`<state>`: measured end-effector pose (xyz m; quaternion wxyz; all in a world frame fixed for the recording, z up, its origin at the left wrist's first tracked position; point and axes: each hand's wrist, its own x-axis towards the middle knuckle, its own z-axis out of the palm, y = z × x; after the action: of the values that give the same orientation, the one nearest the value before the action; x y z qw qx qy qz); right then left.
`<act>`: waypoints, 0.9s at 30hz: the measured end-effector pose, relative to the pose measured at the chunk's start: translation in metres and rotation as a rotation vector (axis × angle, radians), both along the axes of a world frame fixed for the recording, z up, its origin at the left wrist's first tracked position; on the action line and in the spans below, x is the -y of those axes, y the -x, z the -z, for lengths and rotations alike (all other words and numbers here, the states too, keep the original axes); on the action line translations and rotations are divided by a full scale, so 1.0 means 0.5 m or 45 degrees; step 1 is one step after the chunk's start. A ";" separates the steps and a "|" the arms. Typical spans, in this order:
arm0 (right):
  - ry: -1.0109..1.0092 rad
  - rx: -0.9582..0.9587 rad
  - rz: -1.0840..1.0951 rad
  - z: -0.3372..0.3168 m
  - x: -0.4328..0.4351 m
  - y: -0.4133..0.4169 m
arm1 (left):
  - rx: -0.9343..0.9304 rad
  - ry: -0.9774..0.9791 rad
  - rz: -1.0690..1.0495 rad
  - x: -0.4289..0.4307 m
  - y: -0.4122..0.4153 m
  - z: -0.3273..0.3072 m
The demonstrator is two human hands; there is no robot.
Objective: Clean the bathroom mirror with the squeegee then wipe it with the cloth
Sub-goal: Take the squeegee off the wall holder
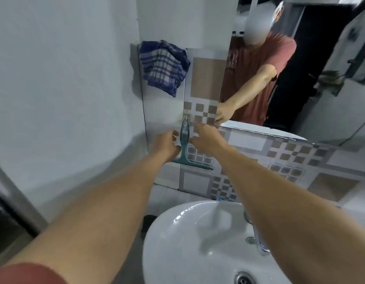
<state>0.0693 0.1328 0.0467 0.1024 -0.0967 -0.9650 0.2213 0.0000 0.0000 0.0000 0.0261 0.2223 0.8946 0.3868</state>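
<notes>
The squeegee (185, 143) hangs on the tiled wall (206, 78), just left of the mirror's (312, 83) lower left corner and above the sink's (157, 232) back rim. Its long axis runs straight up and down: the handle's tip points up at the hook and the blade lies crosswise at the bottom.

The handle stands between the two hands. The left hand (166, 145) is just beside it on the left, fingers half curled; blur hides whether they touch it. The right hand (206, 138) comes in from the right with its fingers stretched out towards the upper handle, holding nothing. Both look equally near.

The checked cloth (163, 66) hangs higher on the wall, near its left edge.
</notes>
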 end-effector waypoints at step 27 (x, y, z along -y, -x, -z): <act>0.490 -0.584 0.087 0.115 0.016 0.068 | -0.213 -0.599 -0.011 -0.035 0.050 0.053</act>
<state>0.0355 0.1247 -0.0108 0.3050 -0.0943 -0.8531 0.4127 -0.0250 0.0176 -0.0265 -0.1023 0.2498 0.7799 0.5647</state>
